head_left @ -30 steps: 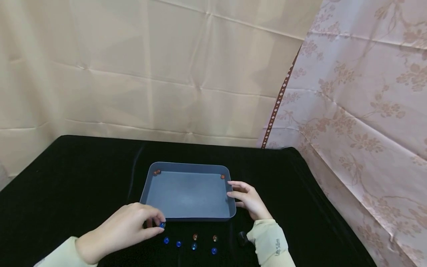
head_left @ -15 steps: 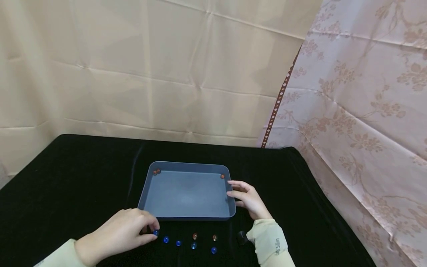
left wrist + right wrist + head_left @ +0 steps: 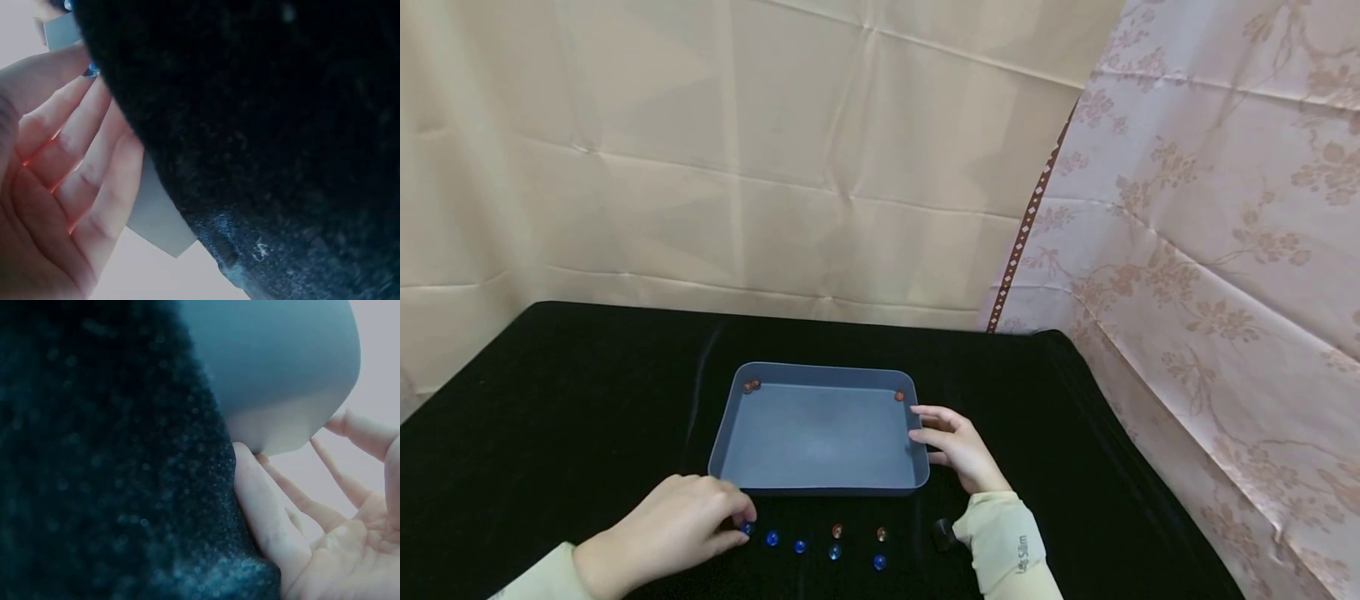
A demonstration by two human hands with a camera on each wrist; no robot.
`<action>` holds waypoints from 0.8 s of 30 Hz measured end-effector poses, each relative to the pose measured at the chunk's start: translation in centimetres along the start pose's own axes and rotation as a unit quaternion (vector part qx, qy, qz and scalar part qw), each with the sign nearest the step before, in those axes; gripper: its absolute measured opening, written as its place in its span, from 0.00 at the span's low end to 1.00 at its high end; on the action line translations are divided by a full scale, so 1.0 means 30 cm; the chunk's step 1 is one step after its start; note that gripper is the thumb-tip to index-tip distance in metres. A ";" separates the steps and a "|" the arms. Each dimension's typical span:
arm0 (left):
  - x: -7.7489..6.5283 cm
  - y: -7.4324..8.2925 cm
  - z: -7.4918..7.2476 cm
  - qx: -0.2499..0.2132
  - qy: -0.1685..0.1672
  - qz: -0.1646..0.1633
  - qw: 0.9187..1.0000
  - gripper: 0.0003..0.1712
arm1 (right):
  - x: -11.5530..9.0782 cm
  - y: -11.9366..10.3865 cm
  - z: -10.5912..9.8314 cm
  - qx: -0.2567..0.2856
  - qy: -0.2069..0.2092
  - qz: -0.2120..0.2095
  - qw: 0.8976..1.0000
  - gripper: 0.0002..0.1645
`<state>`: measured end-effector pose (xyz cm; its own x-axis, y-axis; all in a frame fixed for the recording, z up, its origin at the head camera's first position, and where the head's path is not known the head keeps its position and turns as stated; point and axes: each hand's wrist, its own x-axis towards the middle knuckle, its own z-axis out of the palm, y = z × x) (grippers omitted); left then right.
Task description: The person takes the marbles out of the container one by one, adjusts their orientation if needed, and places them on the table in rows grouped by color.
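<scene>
1. Nearest, a lone blue marble [image 3: 880, 562] lies on the black cloth [image 3: 572, 425]; to its left lie a light-blue marble [image 3: 835, 552] and two more blue marbles [image 3: 801, 547], well apart from one another.
2. The left hand [image 3: 673, 517] has thumb and fingertips drawn narrow, pinching the held blue marble [image 3: 747, 527] just off the near left corner of the tray [image 3: 820, 491]; whether that marble touches the cloth, I cannot tell.
3. Just beyond the loose blue ones lie two amber marbles [image 3: 837, 531], short of the tray's near wall; a small black object [image 3: 943, 535] sits beside the right sleeve [image 3: 1002, 533].
4. The right hand [image 3: 958, 448] has its fingers spread and relaxed, touching the tray's right wall.
5. At the tray's far end, two reddish marbles [image 3: 756, 384] sit side by side in the left corner; a single reddish marble [image 3: 899, 396] sits in the right corner.
6. Farthest, a cream curtain [image 3: 775, 167] hangs behind; a pink floral curtain [image 3: 1210, 208] hangs at the right.
</scene>
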<state>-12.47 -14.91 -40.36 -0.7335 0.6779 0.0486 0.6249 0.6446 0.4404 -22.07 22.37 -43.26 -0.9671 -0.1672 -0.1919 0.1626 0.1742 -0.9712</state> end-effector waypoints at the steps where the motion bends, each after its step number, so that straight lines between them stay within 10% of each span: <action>1: -0.002 -0.002 0.003 0.000 0.000 0.001 1.000 0.05 | 0.000 0.000 0.000 0.000 0.000 0.000 1.000 0.27; 24: 0.000 0.000 0.012 0.054 0.000 0.004 0.999 0.05 | 0.000 0.001 0.001 -0.007 0.006 -0.003 1.000 0.27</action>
<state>-12.37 -14.77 -40.69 -0.7281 0.6836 0.0511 0.6561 0.6734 0.3407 -22.05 22.35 -43.28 -0.9702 -0.1564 -0.1850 0.1550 0.1862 -0.9702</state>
